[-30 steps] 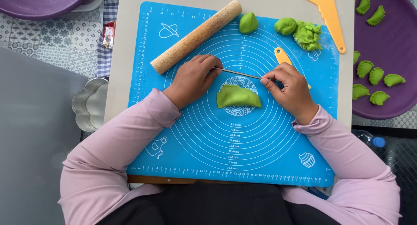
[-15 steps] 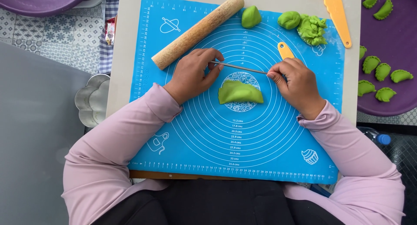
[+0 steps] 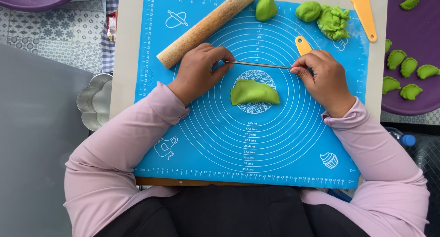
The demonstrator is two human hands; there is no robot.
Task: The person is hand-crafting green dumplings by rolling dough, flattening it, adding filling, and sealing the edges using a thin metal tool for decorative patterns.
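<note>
A folded, half-moon piece of green dough (image 3: 253, 92) lies at the centre of the blue baking mat (image 3: 211, 141). Just beyond it a thin metal rod (image 3: 257, 64) is held level, one end pinched in my left hand (image 3: 200, 70) and the other in my right hand (image 3: 321, 76). The rod hangs slightly above and behind the dough, not touching it. An orange-handled tool (image 3: 303, 44) lies partly under my right hand.
A wooden rolling pin (image 3: 206, 26) lies diagonally at the mat's upper left. Green dough balls (image 3: 265, 9) and a crumbled lump (image 3: 333, 21) sit at the top, beside an orange scraper (image 3: 362, 10). Shaped green dumplings (image 3: 406, 74) fill a purple tray (image 3: 398, 105) on the right. A fluted metal mould (image 3: 94, 102) stands left.
Both hands have lifted the rod away from the dough's top edge, a little farther up the mat. The dough stays in place.
</note>
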